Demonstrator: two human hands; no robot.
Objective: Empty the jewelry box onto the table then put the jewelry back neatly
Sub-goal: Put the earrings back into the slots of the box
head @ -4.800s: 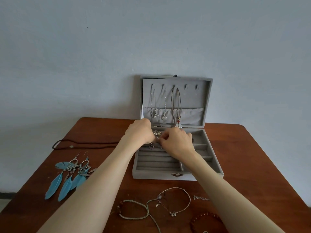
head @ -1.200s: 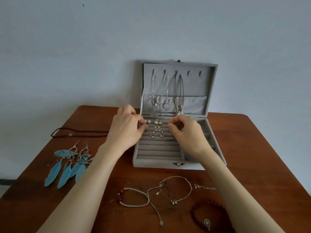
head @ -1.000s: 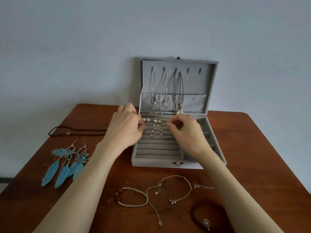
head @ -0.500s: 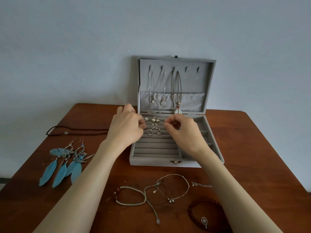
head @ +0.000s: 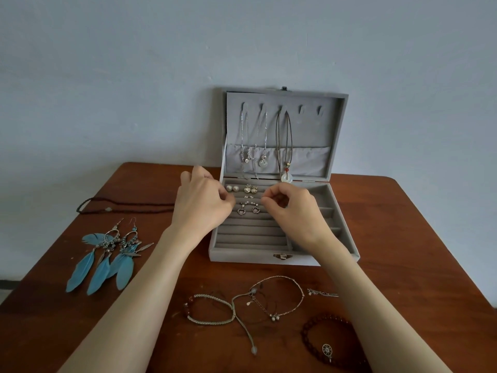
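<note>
The grey jewelry box (head: 242,256) stands open against the wall. Its upright lid (head: 309,125) holds two silver chains (head: 246,135) and a cord necklace with a pale ring pendant (head: 285,177). Pearl studs (head: 232,188) and heart earrings (head: 248,210) sit in the back padded rows. My left hand (head: 204,208) hovers over the left end of those rows with fingers curled and pinched. My right hand (head: 291,211) is pinched over the right end. I see nothing between either hand's fingertips.
On the brown table (head: 403,238) lie blue feather earrings (head: 105,259) at the left and a dark cord necklace (head: 121,207) behind them. In front of the box are a woven bracelet (head: 209,309), a thin chain bracelet (head: 279,294), a small silver piece (head: 321,292) and a dark bead bracelet (head: 322,343).
Nearly five seconds ago both hands met at the middle of the rows; now they are apart at either end. Over the last second they have barely moved.
</note>
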